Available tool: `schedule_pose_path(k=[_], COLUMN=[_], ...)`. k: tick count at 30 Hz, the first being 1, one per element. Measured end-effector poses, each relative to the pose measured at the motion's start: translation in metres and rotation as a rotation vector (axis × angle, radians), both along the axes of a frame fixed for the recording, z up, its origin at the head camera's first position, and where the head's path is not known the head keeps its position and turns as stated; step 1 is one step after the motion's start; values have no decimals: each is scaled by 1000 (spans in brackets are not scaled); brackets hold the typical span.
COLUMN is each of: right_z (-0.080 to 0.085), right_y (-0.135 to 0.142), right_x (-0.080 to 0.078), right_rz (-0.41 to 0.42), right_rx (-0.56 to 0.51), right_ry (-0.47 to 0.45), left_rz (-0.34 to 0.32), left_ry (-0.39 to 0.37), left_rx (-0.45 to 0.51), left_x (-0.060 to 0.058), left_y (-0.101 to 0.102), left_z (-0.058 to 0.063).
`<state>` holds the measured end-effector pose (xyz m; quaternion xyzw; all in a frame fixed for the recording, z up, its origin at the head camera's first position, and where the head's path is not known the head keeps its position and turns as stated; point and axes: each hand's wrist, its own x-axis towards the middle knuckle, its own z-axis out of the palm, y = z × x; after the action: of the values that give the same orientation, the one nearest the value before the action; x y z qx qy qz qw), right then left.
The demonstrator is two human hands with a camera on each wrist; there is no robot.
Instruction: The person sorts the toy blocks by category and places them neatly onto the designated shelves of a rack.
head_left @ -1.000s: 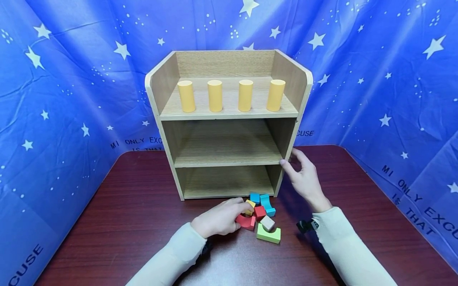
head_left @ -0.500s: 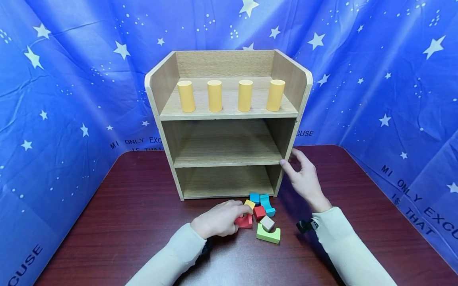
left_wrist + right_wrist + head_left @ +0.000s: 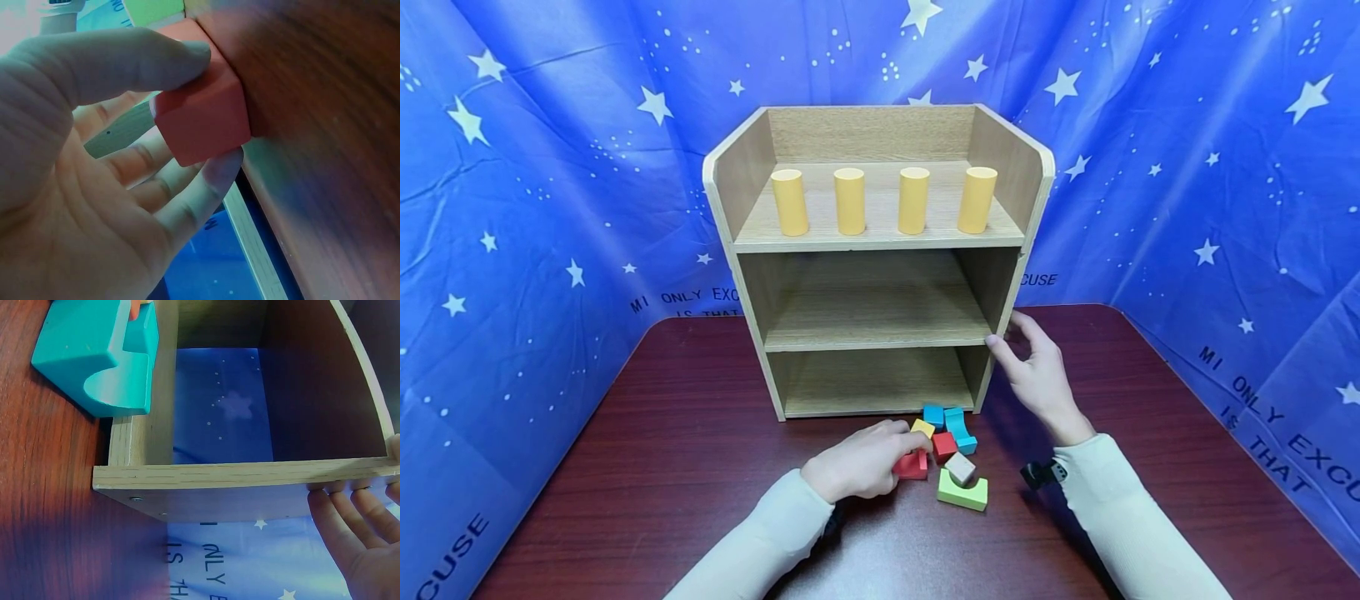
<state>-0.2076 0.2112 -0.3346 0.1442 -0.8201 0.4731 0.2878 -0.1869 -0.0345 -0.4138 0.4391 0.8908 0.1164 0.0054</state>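
Gripping the red block (image 3: 912,465) at left-centre: left hand (image 3: 863,460), pale sleeve (image 3: 760,537) below it, thumb on one side of the block, a fingertip on the opposite side, other fingers loosely bent. Block is on the dark red-brown surface (image 3: 625,475), in front of the shelf unit (image 3: 880,342), partly covered by the fingers in the head view.

Shelf unit stands upright mid-frame, wood look, three levels. Top level: four yellow cylinders (image 3: 850,202) in a row, all upright, spaced apart, near the front edge.

Rightward from the red block, loose cluster on the surface: yellow block (image 3: 922,427), just past the fingertips, partly hidden; blue block (image 3: 933,416), by the unit's lower front edge; red cube (image 3: 944,448), mid-cluster; teal block (image 3: 961,433), curved notch; pale cube (image 3: 960,468); green block (image 3: 963,495), notched, nearest the wearer. Pale cube sits right by the green notch, can't tell if touching.

Far right: right hand (image 3: 1041,379) at the unit's right side panel, fingers extended, tips against the outer face, thumb at the front edge; nothing lifted. Black wrist strap (image 3: 1043,474) hangs by that cuff. Blue star-print curtain (image 3: 550,167) behind everything.
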Motion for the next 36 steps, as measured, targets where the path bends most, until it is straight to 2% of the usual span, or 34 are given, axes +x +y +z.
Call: schedule_pose_path(k=[11,18,25,36], right_z=[2,2,0,-2], right_y=[-1,-1,0,1], right_x=[1,1,0,-2], right_rz=[3,1,1,0], right_rx=[9,11,10,19], right_ry=[10,11,15,13], left_rz=[2,9,23,1], left_ry=[-74,-93,-120,-140], left_rx=[9,7,21,79], left_x=[-1,-1,-2,-2], left_y=[0,-1,-3,-7], left_z=[1,1,5,13])
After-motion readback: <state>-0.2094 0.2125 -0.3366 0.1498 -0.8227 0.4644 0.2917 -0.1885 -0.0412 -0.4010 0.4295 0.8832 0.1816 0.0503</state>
